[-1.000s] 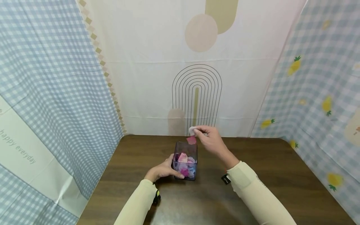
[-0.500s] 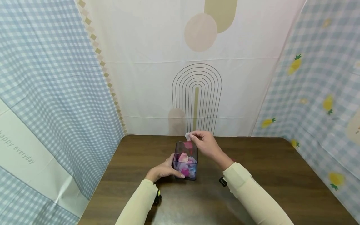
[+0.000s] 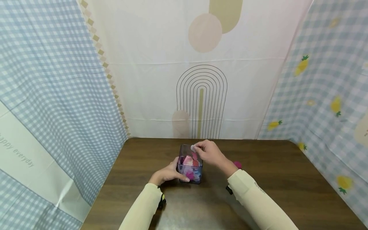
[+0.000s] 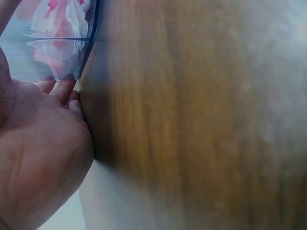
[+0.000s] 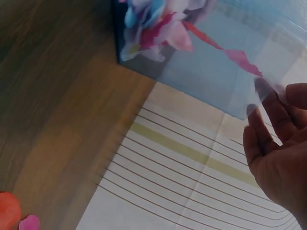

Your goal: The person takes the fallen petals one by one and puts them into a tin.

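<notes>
A clear, purplish plastic box [image 3: 184, 152] stands upright on the table, its lower part filled with pink, white, blue and magenta petal-like pieces [image 3: 189, 171]. My left hand [image 3: 168, 174] grips the box from the left, thumb across the front, fingers round behind. My right hand [image 3: 211, 153] is at the box's top right edge. Thumb and fingertips pinch a whitish round piece [image 3: 193, 148], from which a strand of red and pink pieces [image 5: 242, 60] hangs down inside the box. In the left wrist view, white and pink pieces [image 4: 60, 24] show through the box wall.
A magenta piece [image 3: 237, 164] lies on the brown table [image 3: 276, 179] behind my right wrist. The right wrist view also shows a red piece [image 5: 8, 211] on the wood. A printed cloth [image 3: 143, 95] hangs along the table's back edge, with checked cloths at both sides.
My right hand has moved down and slightly left, lowering the strand into the box onto the other pieces. The magenta piece behind the right wrist shows more now. My left hand stays put.
</notes>
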A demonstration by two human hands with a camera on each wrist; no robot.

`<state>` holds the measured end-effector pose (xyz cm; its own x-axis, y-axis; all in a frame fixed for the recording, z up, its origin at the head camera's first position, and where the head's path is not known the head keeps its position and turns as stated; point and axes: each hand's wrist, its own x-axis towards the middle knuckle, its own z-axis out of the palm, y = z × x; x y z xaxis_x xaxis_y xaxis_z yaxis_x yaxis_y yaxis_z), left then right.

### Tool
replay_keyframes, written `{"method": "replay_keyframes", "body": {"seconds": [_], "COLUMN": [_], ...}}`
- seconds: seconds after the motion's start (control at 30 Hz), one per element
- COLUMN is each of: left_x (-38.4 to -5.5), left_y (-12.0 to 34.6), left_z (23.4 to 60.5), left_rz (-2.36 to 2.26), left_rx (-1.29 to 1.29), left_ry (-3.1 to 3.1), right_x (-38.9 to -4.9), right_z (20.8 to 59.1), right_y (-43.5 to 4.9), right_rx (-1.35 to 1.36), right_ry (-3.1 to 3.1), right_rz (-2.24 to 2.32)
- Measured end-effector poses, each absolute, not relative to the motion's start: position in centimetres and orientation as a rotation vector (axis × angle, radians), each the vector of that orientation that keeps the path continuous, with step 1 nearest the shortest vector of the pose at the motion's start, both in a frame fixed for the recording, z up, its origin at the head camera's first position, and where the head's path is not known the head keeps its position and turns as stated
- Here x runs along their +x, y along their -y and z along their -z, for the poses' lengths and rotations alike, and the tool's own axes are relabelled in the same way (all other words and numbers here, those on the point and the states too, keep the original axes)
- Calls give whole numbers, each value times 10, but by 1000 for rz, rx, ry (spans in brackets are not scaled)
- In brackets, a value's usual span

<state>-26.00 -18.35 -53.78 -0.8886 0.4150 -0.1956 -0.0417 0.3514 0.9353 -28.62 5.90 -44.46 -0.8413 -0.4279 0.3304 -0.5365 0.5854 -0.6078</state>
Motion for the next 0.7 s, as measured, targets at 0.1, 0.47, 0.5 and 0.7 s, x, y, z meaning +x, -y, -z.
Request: {"method": "replay_keyframes", "body": {"seconds": [0.1,0.47,0.5,0.7], "left_x": [-261,-262,-262,-261], "left_y": [184,185,185,184], "left_z": [538,537,537,537], "left_rz": [-1543,-1523,-1521,-1517], "left_rx": [316,302,300,297], "left_ry": [-2225,-2229,-2231,-2224], "right_x": [-288,-281,-281,-277], "right_z": [453,462,463,463], "right_y": [-57,-48,-48,-45], "right_rx": [883,893,889,848], "right_ry": [2619,2688,2701,2769], "right_rz": [-962,-812,-817,-863]}}
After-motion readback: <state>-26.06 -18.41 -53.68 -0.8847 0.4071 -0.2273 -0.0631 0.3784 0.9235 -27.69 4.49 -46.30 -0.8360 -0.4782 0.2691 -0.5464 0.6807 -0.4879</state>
